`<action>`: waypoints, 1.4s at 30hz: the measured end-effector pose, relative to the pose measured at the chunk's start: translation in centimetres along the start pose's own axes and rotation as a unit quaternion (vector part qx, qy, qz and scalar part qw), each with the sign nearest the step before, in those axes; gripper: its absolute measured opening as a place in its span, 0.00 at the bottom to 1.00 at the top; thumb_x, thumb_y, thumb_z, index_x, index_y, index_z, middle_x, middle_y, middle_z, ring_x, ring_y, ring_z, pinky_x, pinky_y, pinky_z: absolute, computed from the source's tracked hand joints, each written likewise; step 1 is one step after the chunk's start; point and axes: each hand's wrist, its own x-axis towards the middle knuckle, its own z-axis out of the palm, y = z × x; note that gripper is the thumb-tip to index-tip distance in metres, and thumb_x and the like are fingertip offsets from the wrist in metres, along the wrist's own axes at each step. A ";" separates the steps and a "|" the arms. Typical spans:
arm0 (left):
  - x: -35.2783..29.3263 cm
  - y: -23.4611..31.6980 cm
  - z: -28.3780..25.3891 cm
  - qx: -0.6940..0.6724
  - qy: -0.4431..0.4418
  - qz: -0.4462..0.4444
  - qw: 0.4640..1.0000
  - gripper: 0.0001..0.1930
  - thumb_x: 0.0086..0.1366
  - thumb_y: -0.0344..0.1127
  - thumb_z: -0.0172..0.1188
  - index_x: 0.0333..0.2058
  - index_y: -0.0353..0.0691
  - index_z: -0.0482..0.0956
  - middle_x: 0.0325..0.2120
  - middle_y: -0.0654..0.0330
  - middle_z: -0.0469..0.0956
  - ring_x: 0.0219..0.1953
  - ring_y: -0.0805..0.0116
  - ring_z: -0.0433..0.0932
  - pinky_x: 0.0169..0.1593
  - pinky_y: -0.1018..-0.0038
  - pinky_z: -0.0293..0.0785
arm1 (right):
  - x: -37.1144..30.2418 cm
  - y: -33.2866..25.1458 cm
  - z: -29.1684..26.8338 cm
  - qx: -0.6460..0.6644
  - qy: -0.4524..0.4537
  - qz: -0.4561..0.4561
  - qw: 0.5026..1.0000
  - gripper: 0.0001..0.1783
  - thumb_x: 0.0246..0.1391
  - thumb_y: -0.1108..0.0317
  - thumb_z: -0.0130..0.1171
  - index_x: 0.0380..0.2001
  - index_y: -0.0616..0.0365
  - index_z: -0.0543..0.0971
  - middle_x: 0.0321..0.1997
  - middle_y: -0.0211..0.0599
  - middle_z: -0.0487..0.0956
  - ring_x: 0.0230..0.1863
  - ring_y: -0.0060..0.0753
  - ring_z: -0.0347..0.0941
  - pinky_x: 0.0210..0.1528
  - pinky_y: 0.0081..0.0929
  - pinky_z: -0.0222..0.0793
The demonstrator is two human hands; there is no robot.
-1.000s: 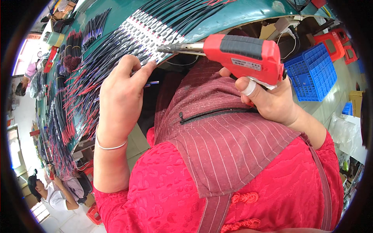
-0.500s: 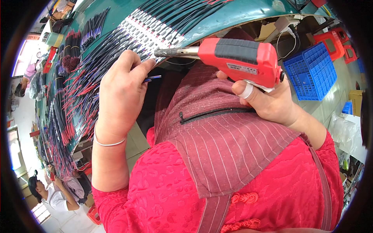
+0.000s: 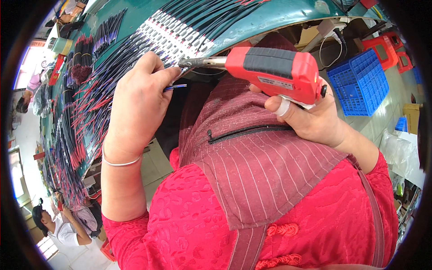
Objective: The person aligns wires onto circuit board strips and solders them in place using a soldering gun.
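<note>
My right hand point(image 3: 317, 119), with white tape round a finger, grips a red and black soldering gun point(image 3: 272, 67). The gun's metal barrel points left, its tip beside the fingertips of my left hand point(image 3: 140, 96). Pinched in that hand are thin wires point(image 3: 175, 87), whose bluish ends stick out to the right below the fingers. Exactly where the tip touches is hidden by the fingers. Just beyond lie rows of small white connectors point(image 3: 173, 33) with black, red and blue wires attached, at the edge of the green table point(image 3: 243, 24).
Wire bundles point(image 3: 67, 139) cover the table's left side. To the right, a blue plastic crate point(image 3: 358, 83) stands on the floor near red cases point(image 3: 380, 51) and a white cable point(image 3: 327, 54). A person point(image 3: 63, 225) sits at the far lower left.
The soldering gun and my right hand have shifted slightly left. My left hand has moved a little, its wrist swinging left, with the wire ends tilting slightly.
</note>
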 end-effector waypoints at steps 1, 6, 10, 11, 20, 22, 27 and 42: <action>0.0 -0.1 0.0 -0.006 -0.002 0.004 1.000 0.19 0.49 0.18 0.65 0.41 0.38 0.84 0.32 0.54 0.73 0.34 0.53 0.77 0.39 0.61 0.75 | 0.0 0.0 0.0 -0.001 0.000 0.000 1.000 0.13 0.59 0.72 0.69 0.46 0.63 0.83 0.41 0.37 0.87 0.41 0.26 0.82 0.47 0.25 0.77; 0.3 -0.1 -0.1 -0.020 -0.004 0.003 1.000 0.18 0.49 0.18 0.64 0.41 0.38 0.84 0.32 0.54 0.73 0.34 0.53 0.77 0.39 0.61 0.74 | -0.1 0.1 -0.2 -0.023 0.003 -0.015 1.000 0.13 0.59 0.71 0.69 0.46 0.63 0.84 0.40 0.37 0.87 0.40 0.27 0.83 0.46 0.25 0.77; 0.2 -0.1 -0.1 -0.018 -0.003 0.000 1.000 0.17 0.50 0.18 0.64 0.41 0.38 0.84 0.32 0.54 0.73 0.34 0.53 0.77 0.39 0.62 0.74 | 0.0 -0.1 -0.2 -0.010 -0.005 0.014 1.000 0.12 0.59 0.71 0.69 0.45 0.62 0.84 0.39 0.36 0.87 0.38 0.27 0.83 0.45 0.25 0.77; 0.2 -0.1 -0.1 -0.018 -0.003 0.000 1.000 0.17 0.50 0.18 0.64 0.41 0.38 0.84 0.32 0.54 0.73 0.34 0.53 0.77 0.39 0.62 0.74 | 0.1 -0.5 -0.2 -0.036 -0.009 0.003 0.999 0.11 0.59 0.71 0.69 0.44 0.62 0.84 0.38 0.36 0.87 0.38 0.27 0.83 0.45 0.25 0.77; 0.4 0.0 0.0 -0.017 -0.004 0.000 1.000 0.17 0.50 0.18 0.64 0.40 0.37 0.84 0.32 0.54 0.74 0.34 0.53 0.77 0.39 0.61 0.74 | -0.2 -0.6 -0.3 -0.074 -0.008 -0.028 0.997 0.11 0.59 0.75 0.68 0.44 0.63 0.82 0.40 0.37 0.87 0.42 0.24 0.83 0.47 0.25 0.78; 0.3 0.1 -0.1 -0.010 -0.005 -0.001 1.000 0.17 0.51 0.18 0.64 0.40 0.38 0.84 0.32 0.54 0.74 0.34 0.53 0.77 0.39 0.61 0.74 | -0.6 -0.5 -0.3 -0.091 -0.002 -0.028 0.995 0.12 0.59 0.76 0.67 0.46 0.63 0.82 0.42 0.38 0.87 0.44 0.25 0.83 0.48 0.25 0.79; 0.4 0.2 -0.1 -0.002 -0.007 -0.005 1.000 0.15 0.52 0.21 0.65 0.40 0.39 0.85 0.32 0.54 0.74 0.34 0.53 0.78 0.39 0.61 0.75 | -0.9 -0.4 -0.6 0.041 0.099 -0.028 0.994 0.15 0.63 0.78 0.64 0.52 0.65 0.80 0.49 0.42 0.85 0.50 0.32 0.82 0.55 0.30 0.78; 0.7 0.5 -0.2 -0.002 -0.022 -0.017 1.000 0.14 0.54 0.23 0.67 0.41 0.40 0.86 0.33 0.55 0.74 0.34 0.53 0.79 0.40 0.61 0.77 | -1.1 0.2 -1.2 0.093 0.076 -0.014 0.993 0.15 0.62 0.77 0.64 0.53 0.64 0.80 0.50 0.43 0.85 0.51 0.31 0.81 0.55 0.30 0.77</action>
